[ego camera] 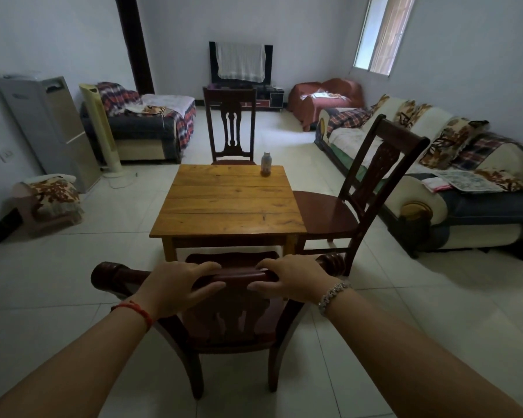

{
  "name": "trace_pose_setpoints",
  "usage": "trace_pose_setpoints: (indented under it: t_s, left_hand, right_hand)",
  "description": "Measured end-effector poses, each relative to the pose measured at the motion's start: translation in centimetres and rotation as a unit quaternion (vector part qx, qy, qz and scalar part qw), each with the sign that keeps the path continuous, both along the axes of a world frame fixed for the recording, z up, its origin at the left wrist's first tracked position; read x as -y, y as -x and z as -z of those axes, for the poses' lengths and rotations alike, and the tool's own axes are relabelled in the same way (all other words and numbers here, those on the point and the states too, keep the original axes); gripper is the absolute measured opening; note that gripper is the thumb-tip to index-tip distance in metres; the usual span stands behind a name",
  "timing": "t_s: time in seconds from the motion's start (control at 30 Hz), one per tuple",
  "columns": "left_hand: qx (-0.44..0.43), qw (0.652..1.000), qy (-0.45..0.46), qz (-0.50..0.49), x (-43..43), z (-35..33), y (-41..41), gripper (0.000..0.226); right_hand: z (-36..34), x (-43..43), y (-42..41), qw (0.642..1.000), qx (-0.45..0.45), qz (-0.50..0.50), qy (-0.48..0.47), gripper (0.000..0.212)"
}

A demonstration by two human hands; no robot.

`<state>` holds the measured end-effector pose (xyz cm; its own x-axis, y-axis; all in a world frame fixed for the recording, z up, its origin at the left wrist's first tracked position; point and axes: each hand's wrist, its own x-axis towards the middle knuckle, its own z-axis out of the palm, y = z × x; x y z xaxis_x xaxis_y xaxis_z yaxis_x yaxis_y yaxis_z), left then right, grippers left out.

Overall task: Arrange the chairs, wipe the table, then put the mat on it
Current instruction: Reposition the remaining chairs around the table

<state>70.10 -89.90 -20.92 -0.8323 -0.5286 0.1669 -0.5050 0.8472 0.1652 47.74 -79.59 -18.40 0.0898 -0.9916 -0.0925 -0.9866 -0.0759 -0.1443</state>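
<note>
Gripping the top rail of the near chair (233, 336), at 6 o'clock of the table (227, 206): left hand (175, 286) and right hand (290, 279), side by side near the rail's middle. The fingers of each hand are curled over the far side with the thumb on the near side, clamped on the wood. Red cord bracelet (136, 309) on the left wrist; beaded bracelet (332, 292) on the right

- Near chair: dark wood, upright, back toward the camera, seat front close to the table's 6 o'clock edge
- Far chair (230, 125): same pattern, at 12 o'clock, facing the table, seat drawn in at that edge
- Side chair (375, 164): at 3 o'clock, turned somewhat askew, seat edge against the table's side
- Table: square, light planked wood, standing on a pale tiled floor (73, 267)
- Bottle (266, 164): small, upright, on the table top toward its 1 o'clock corner
- Long sofa (420, 209): along the wall at 3 o'clock, carrying patterned cushions and a flat patterned sheet (465, 181) on its seat; whether that sheet is the mat cannot be told
- Red armchair (323, 98): at 1 o'clock
- Television (213, 64): at 12 o'clock by the far wall, white cloth (240, 63) draped over it
- Dark armchair (142, 128): at 11 o'clock, tower fan (101, 131) just beside it
- Cushioned stool (50, 203): at 9 o'clock
</note>
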Motion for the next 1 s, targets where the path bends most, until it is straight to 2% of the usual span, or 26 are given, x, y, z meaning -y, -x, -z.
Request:
trace_pose_setpoints:
  t_s: [0.07, 0.1, 0.2, 0.3, 0.43, 0.57, 0.63, 0.87, 1.0]
  left_hand:
    - [-0.102, 0.992, -0.065, -0.039, -0.2, -0.5, 0.4, 0.103]
    - [-0.149, 0.982, -0.094, -0.061, -0.3, -0.9, 0.9, 0.091]
    - [-0.236, 0.952, -0.165, -0.105, -0.2, -2.1, 3.1, 0.064]
    - [-0.319, 0.915, -0.231, -0.09, -0.1, -3.9, 6.1, 0.074]
    - [-0.416, 0.859, -0.295, -0.05, -0.7, -6.9, 11.5, 0.096]
    - [-0.474, 0.817, -0.328, -0.012, -1.2, -9.6, 18.0, 0.083]
    - [-0.494, 0.799, -0.343, 0.0, -1.4, -10.7, 21.7, 0.088]
    - [-0.523, 0.783, -0.329, 0.072, -3.1, -14.3, 35.5, 0.086]
    - [-0.534, 0.775, -0.324, 0.093, -3.8, -14.9, 42.5, 0.076]
  right_hand:
    - [-0.3, -0.2, 0.0, 0.998, 0.057, 0.019, 0.005, 0.056]
    - [-0.3, -0.3, 0.0, 0.995, 0.098, 0.032, 0.008, 0.054]
    - [-0.5, -0.4, 0.0, 0.958, 0.271, 0.076, 0.051, 0.045]
    - [-0.8, -0.5, 0.6, 0.893, 0.409, 0.125, 0.142, 0.037]
    - [-2.0, -0.9, 3.3, 0.815, 0.508, 0.167, 0.223, 0.047]
    - [-3.9, -1.8, 7.8, 0.761, 0.536, 0.183, 0.315, 0.042]
    - [-4.9, -2.3, 10.8, 0.743, 0.539, 0.184, 0.35, 0.038]
    - [-8.4, -4.8, 23.2, 0.712, 0.51, 0.206, 0.437, 0.038]
    - [-9.9, -6.2, 30.0, 0.699, 0.493, 0.211, 0.473, 0.04]
